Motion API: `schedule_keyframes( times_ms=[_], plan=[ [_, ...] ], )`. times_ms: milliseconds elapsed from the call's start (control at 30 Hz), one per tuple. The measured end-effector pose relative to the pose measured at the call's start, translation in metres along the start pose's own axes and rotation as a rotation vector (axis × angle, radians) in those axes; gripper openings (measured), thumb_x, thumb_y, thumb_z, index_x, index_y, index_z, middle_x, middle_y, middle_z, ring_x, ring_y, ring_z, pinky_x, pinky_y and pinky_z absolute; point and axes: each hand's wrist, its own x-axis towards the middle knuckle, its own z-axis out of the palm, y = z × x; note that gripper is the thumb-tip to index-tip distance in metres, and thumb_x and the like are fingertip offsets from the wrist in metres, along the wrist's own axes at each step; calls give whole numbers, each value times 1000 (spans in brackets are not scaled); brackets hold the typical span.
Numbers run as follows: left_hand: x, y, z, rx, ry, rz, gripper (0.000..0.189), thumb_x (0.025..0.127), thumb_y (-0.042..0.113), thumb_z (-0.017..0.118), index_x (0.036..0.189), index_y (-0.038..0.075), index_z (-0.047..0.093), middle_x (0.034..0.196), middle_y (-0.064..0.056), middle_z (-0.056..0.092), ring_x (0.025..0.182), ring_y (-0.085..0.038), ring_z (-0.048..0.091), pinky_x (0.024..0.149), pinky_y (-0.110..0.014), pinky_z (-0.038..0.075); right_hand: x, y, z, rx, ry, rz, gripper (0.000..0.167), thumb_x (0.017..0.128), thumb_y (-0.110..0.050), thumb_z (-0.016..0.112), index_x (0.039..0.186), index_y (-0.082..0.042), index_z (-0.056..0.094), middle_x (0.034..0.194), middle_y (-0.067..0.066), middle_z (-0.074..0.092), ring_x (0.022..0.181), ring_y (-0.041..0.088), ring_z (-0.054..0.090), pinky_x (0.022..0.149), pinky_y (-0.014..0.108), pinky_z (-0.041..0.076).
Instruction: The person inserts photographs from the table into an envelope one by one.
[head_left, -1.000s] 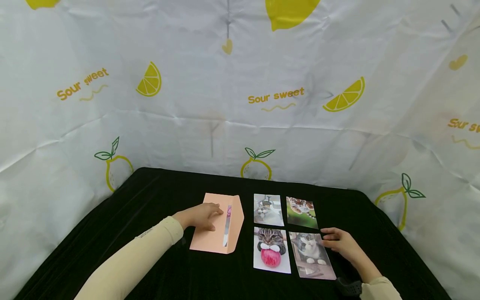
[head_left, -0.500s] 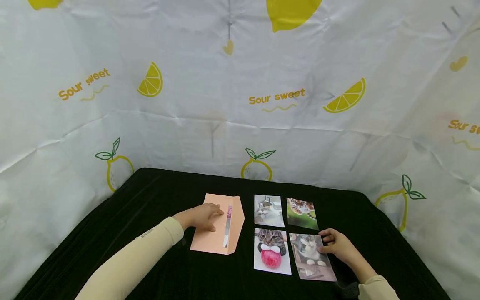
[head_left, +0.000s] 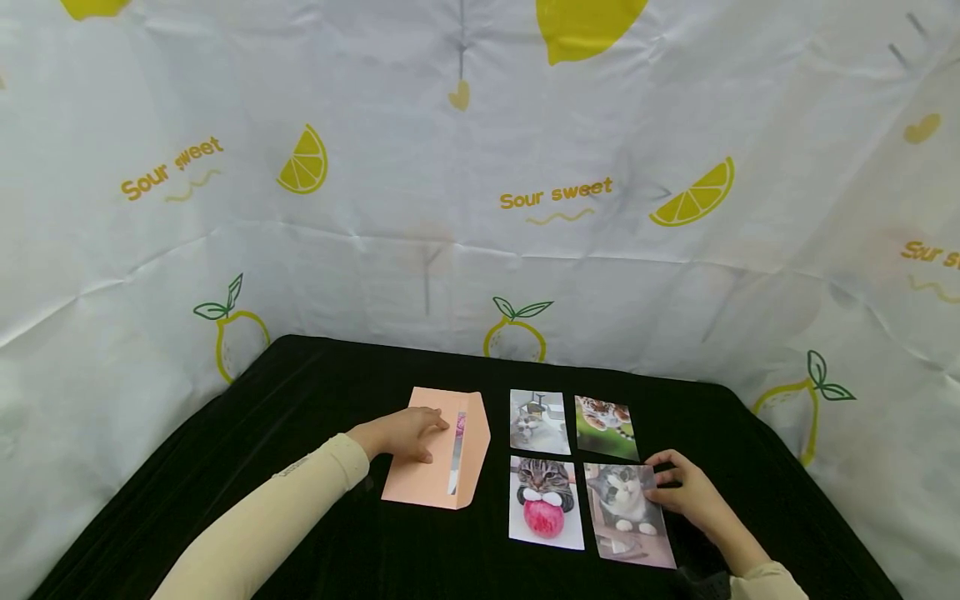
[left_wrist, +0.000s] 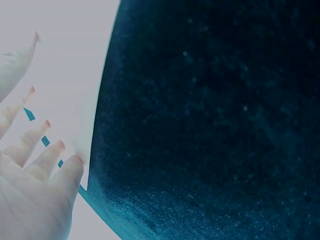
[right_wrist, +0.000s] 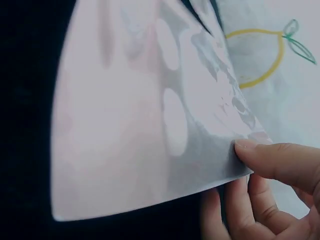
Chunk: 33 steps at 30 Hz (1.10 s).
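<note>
My left hand (head_left: 401, 433) rests flat on a peach envelope (head_left: 420, 487) at the middle left, fingers spread. The envelope's flap points right, and a strip of a picture card (head_left: 456, 467) shows in its slot. My right hand (head_left: 693, 492) pinches the right edge of a photo card of a grey-and-white cat (head_left: 626, 533). In the right wrist view the thumb (right_wrist: 260, 155) lies on the glossy face and the fingers are beneath; the card is tilted and slightly bowed. In the left wrist view the fingers lie over the pale envelope (left_wrist: 70, 65).
Three more photo cards lie beside the held one: a tabby with a pink ball (head_left: 543, 517), a pale cat picture (head_left: 538, 421) and a tiger picture (head_left: 606, 427). A black cloth (head_left: 337, 383) covers the table. Behind it hangs a white lemon-print curtain (head_left: 375, 275).
My right hand has moved from touching the grey-and-white cat card to pinching its edge, and the card's right side has lifted slightly. The left hand and envelope have stayed in place.
</note>
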Motion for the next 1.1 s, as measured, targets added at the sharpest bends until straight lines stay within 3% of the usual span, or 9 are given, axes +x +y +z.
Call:
schedule_keyframes(
  times_ms=[133, 300, 567, 700, 1100],
  plan=[
    [1, -1, 0, 8, 2, 4, 54, 84, 25, 75, 135, 15, 57, 153, -9, 38, 144, -28, 32, 117, -44, 29, -6, -5, -8, 86, -25, -5, 51, 85, -1, 68, 128, 3, 41, 105, 19, 56, 84, 20, 62, 69, 39, 59],
    [1, -1, 0, 11, 2, 1, 55, 85, 25, 75, 135, 16, 57, 154, -8, 38, 144, -28, 31, 117, -44, 29, -11, -18, -21, 116, -41, -50, 54, 89, -6, 67, 132, 4, 37, 112, 20, 54, 88, 21, 63, 71, 39, 60],
    [0, -3, 1, 10, -8, -9, 55, 85, 26, 74, 137, 17, 55, 155, -7, 36, 145, -28, 30, 118, -44, 28, -13, -42, -25, 181, 21, -160, 57, 90, -12, 68, 134, 3, 34, 115, 16, 50, 85, 9, 63, 70, 32, 59],
    [0, -3, 1, 4, -7, -19, 55, 85, 26, 75, 136, 17, 56, 154, -8, 37, 145, -28, 30, 118, -44, 28, -11, -58, -16, 232, 42, -216, 56, 92, -13, 67, 135, 2, 33, 112, 8, 50, 87, 4, 62, 71, 28, 58],
    [1, -1, 0, 2, -13, -11, 54, 86, 26, 74, 136, 17, 56, 155, -7, 36, 145, -27, 29, 118, -44, 28, 12, -105, 39, 361, 27, -273, 53, 91, -6, 65, 135, 1, 35, 110, 11, 50, 84, 4, 61, 72, 25, 58]
  ],
)
